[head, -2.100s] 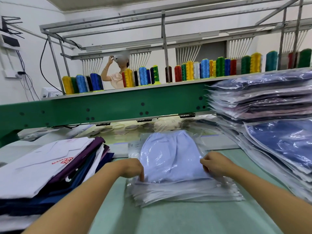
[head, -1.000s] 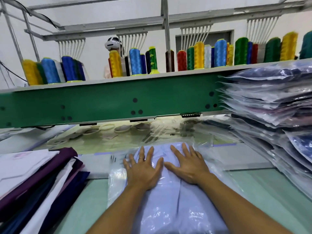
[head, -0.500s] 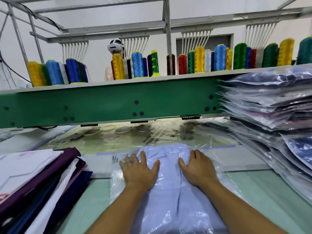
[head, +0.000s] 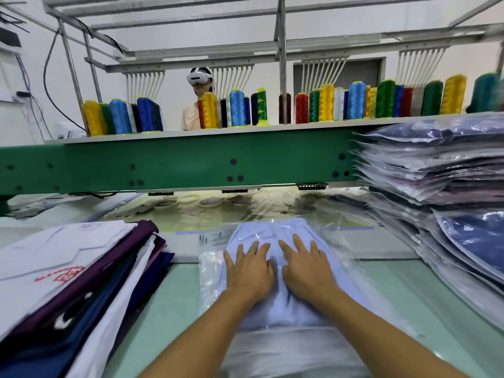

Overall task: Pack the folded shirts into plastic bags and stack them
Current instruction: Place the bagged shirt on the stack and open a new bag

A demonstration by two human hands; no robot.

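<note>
Head view: my left hand and right hand, fingers straight, gripping nothing, press the bagged shirt; probably flattening it.

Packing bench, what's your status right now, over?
Left hand and right hand flat, pressing the light blue shirt inside its plastic bag. Bagged stack on the right, unbagged pile on the left. Nothing blocking.

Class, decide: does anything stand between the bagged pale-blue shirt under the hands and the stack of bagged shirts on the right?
Nothing visible does. Only green table shows between the pale-blue shirt and the stack of bagged shirts.
</note>
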